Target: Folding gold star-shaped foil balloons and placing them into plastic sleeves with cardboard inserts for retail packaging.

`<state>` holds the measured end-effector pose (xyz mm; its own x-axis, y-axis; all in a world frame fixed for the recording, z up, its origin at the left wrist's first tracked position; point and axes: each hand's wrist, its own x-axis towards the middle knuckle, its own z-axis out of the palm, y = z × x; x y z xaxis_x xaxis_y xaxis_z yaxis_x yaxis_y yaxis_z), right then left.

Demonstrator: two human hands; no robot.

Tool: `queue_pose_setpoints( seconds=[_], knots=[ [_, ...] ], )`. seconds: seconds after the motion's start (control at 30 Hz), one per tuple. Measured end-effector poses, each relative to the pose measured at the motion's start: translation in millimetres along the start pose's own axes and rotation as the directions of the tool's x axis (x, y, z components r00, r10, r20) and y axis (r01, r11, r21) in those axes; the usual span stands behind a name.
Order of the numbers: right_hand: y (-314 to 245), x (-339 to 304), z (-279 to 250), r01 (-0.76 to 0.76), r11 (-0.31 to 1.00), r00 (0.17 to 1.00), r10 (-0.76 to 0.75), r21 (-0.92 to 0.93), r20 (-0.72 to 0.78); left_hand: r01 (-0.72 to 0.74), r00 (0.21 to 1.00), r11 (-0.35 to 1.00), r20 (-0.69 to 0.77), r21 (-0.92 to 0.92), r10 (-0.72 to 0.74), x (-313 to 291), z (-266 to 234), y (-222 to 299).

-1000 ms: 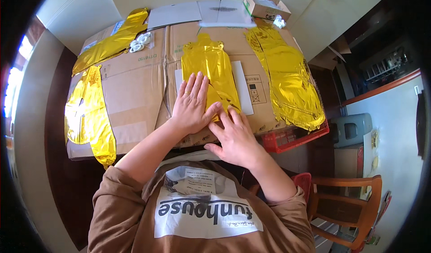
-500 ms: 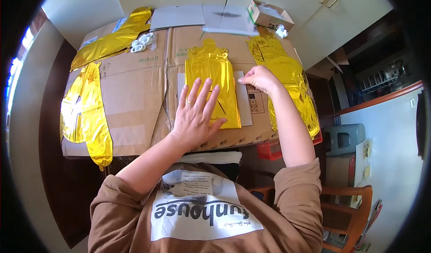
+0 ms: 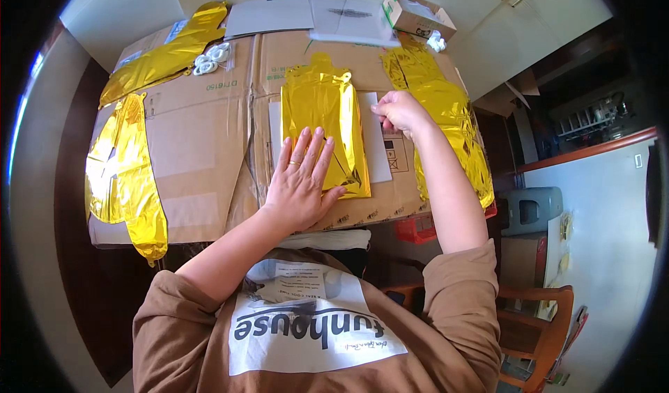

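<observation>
A folded gold foil balloon (image 3: 315, 100) lies flat on the cardboard, its narrow tabbed end pointing away from me. My left hand (image 3: 300, 184) rests on its near half, palm down, with the fingers stretched out. Under the balloon is a white card (image 3: 376, 142), which shows along both sides; the balloon hides its middle. At the card's right edge, toward the far corner, my right hand (image 3: 403, 114) pinches it between thumb and forefinger.
Flattened cardboard (image 3: 202, 135) covers the table. More gold foil balloons lie at the far left (image 3: 164, 62), near left (image 3: 129, 170) and right (image 3: 453, 128). White coiled ribbon (image 3: 211, 58) sits far left. An open carton (image 3: 418, 15) stands at the back, beside crumpled white material (image 3: 436, 41).
The white card has slid away from me under the balloon, so its near edge now lies farther back. My right hand has moved slightly with it; my left stays flat on the foil.
</observation>
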<state>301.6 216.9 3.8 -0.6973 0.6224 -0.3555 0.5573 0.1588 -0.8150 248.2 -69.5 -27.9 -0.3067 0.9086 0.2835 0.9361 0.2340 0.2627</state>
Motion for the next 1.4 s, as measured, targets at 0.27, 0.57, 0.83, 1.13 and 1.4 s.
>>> queue_pose_setpoints(
  seconds=[0.27,0.57,0.83,1.13,1.4],
  knots=[
    [8.2,85.0,-111.9,0.018,0.945,0.921,-0.143,-0.326,-0.363,-0.005,0.999,1.000,0.035,-0.001,0.005,2.9,-1.5,-0.4],
    [-1.8,-113.9,-218.6,0.152,0.988,0.923,-0.149,-0.018,-0.356,0.022,0.999,0.999,0.044,-0.024,-0.021,0.2,-1.6,-3.7],
    [69.9,-192.1,-97.8,-0.245,0.963,0.967,0.234,0.116,0.096,0.058,0.998,0.997,0.025,-0.055,-0.057,2.0,1.3,-4.4],
    [33.6,-111.1,0.9,-0.157,0.987,0.987,0.156,0.023,0.041,0.056,0.998,0.996,0.027,-0.075,-0.055,3.0,2.9,-6.6],
    [42.6,-82.7,15.7,0.020,0.973,0.985,0.020,0.230,-0.172,-0.026,1.000,0.998,-0.012,-0.063,0.026,0.0,2.4,-8.0]
  ],
)
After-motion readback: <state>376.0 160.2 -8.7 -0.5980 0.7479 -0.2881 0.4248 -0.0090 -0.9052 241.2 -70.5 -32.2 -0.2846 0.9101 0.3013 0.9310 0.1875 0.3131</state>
